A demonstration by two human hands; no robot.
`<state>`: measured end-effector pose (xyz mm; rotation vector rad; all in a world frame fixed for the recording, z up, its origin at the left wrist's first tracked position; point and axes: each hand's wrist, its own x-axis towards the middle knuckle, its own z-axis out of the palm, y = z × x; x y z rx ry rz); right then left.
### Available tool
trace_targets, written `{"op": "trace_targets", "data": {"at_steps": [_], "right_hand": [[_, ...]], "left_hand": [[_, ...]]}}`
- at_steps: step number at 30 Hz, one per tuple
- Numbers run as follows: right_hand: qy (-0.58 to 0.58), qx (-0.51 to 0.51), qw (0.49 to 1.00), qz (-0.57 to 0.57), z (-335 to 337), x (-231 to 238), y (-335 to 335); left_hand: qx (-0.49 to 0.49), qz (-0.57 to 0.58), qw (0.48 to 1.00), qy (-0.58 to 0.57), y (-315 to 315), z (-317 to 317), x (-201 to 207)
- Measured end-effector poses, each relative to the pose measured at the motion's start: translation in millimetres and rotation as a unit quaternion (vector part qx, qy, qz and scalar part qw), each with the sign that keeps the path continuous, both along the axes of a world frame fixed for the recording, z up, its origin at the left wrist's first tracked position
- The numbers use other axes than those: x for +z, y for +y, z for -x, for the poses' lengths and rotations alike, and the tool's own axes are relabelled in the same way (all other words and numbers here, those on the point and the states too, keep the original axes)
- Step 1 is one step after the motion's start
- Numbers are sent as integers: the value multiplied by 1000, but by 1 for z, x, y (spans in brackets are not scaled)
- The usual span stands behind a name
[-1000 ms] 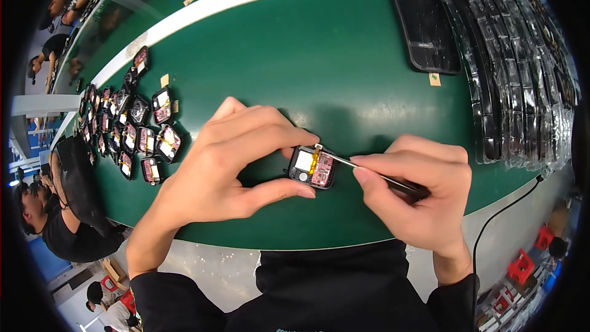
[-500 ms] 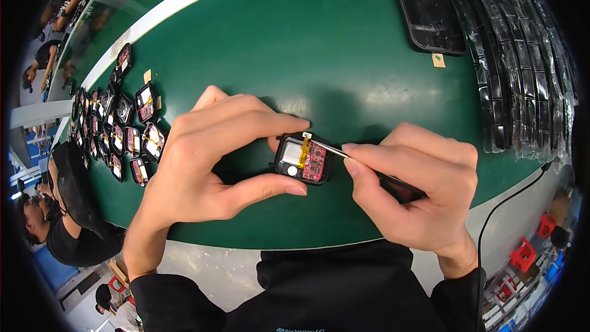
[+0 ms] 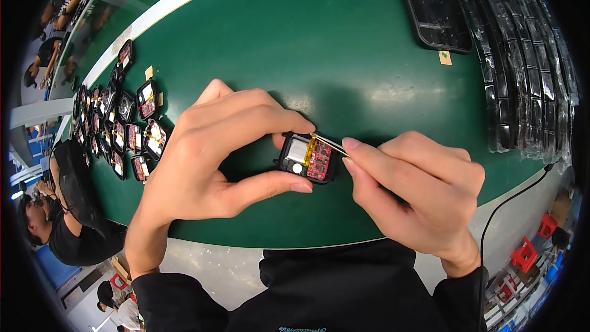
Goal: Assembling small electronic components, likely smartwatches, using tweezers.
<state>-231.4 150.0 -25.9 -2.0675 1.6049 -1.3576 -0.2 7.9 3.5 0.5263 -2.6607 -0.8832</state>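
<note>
Between the thumb and fingers of my left hand (image 3: pixel 215 154) is a small black device housing (image 3: pixel 319 178), its inside facing up. Within it lie a silver battery pouch (image 3: pixel 296 149), a strip of yellow tape (image 3: pixel 310 151), a red circuit board (image 3: pixel 321 163) and a white round part (image 3: pixel 297 168). My right hand (image 3: pixel 418 191) pinches metal tweezers (image 3: pixel 332 143), whose tips reach the housing's upper edge beside my left index fingertip. What the tips touch there is too small to make out.
Several similar opened housings (image 3: pixel 134 138) cluster on the green table (image 3: pixel 258 37) at left. At right stand a black tray (image 3: pixel 436 12) and rows of plastic-wrapped black trays (image 3: pixel 522 68). A black cable (image 3: pixel 491 215) hangs by the right edge. A person (image 3: pixel 80 234) sits at far left.
The small white piece at the housing's top edge, visible before, no longer shows plainly. The tweezers' tips and left index finger have closed in there. Both hands and housing appear slightly further right.
</note>
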Motion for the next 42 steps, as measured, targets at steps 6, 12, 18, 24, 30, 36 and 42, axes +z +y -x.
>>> {"op": "trace_targets", "data": {"at_steps": [6, 12, 18, 24, 30, 36, 42], "right_hand": [[-72, 12, 993, -95, 2, 12, 3], [-76, 19, 991, -112, 3, 12, 4], [-73, 33, 990, -118, 4, 10, 3], [-75, 30, 991, -104, 2, 9, 3], [-67, 26, 991, -115, 0, 12, 7], [-64, 31, 993, -93, 1, 6, 6], [-67, 40, 995, -61, -1, 10, -1]], "left_hand": [[-34, -49, 998, -10, -12, -8, -2], [-45, -39, 998, -15, -12, -7, 0], [-53, -35, 998, -21, -12, -6, 1], [-56, -44, 997, -22, -10, -2, 5], [-82, -20, 996, -8, -7, -1, 5], [-82, -15, 997, -8, -10, -3, 4], [-81, -23, 996, -24, -17, -5, 13]]}}
